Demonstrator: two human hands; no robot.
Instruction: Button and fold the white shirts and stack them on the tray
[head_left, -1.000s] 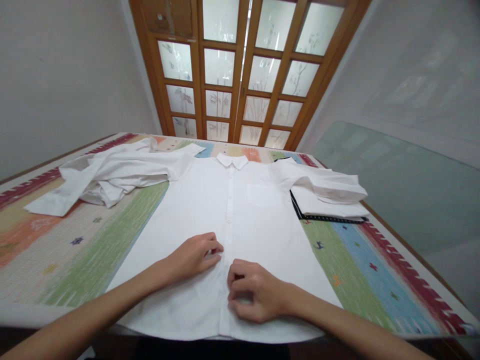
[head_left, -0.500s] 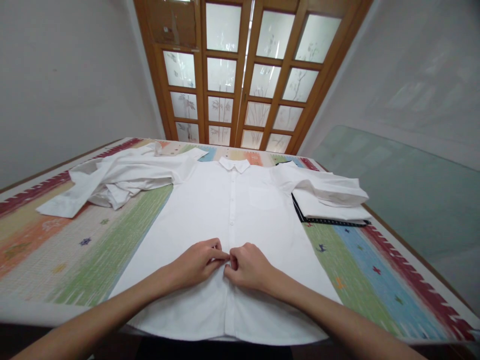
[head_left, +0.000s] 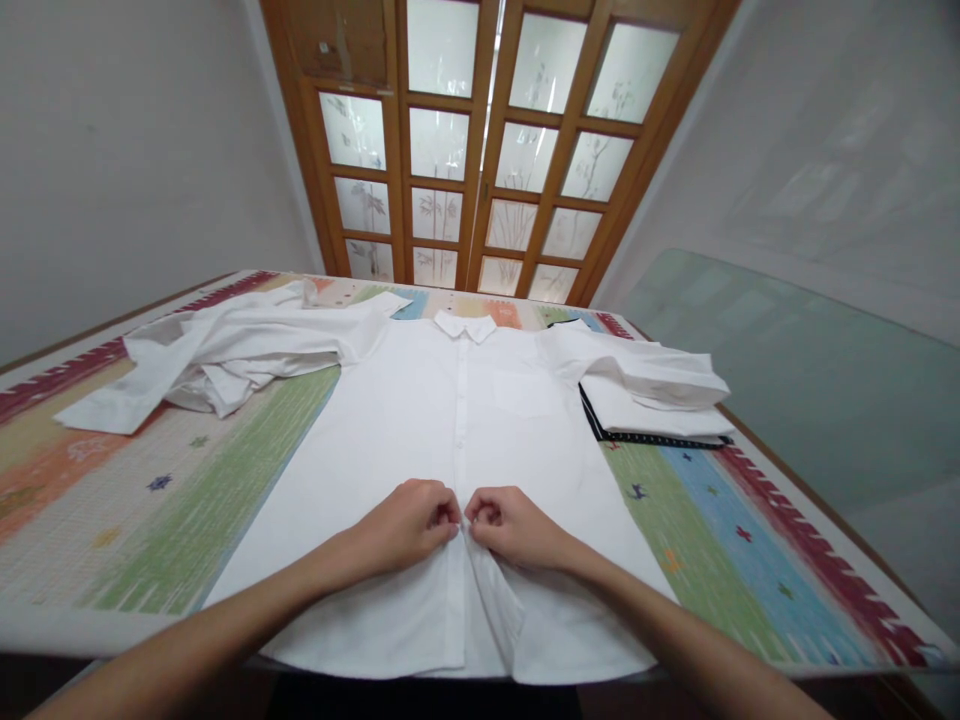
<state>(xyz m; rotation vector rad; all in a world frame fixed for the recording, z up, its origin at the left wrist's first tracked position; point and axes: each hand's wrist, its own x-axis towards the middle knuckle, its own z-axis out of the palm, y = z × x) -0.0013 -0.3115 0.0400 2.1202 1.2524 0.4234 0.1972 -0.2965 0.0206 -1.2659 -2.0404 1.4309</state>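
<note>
my left hand [head_left: 415,518] and right hand [head_left: 517,525], fingers curled, pinch white shirt [head_left: 397,410] near-centre | rumpled white cloth [head_left: 225,387] left | folded stack [head_left: 637,415] under right sleeve [head_left: 664,372]

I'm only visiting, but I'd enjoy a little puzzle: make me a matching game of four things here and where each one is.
1. White collared button-front cotton-like shirt
2. Folded white-and-black fabric pile
3. Brown wooden glass-paned doors
4. Multicoloured striped table cover

A. At the top of the view
B. Beneath things 1 and 2
C. Partly under a white sleeve
D. Laid out, left hand and right hand at its front

Pairs: 1-D, 2-C, 3-A, 4-B
</note>
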